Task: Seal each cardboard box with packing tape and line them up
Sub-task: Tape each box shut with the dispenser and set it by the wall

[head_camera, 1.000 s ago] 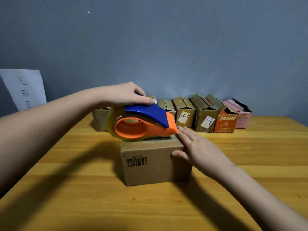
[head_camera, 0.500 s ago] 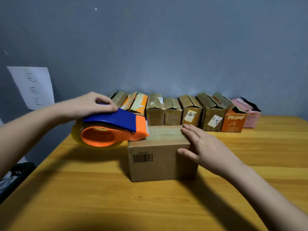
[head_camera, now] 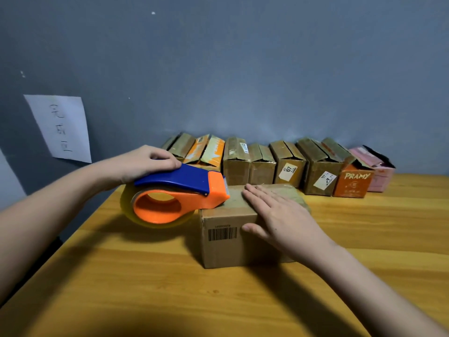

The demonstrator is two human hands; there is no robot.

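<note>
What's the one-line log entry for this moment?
left hand grips tape dispenser at box left edge | right hand flat on box top | row of boxes behind

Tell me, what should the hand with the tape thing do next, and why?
Probably tip the tape dispenser down over the left edge of the box to cut the tape. The left hand grips it with its orange nose at that edge, and the right hand lies flat on the box top, holding it steady.
</note>
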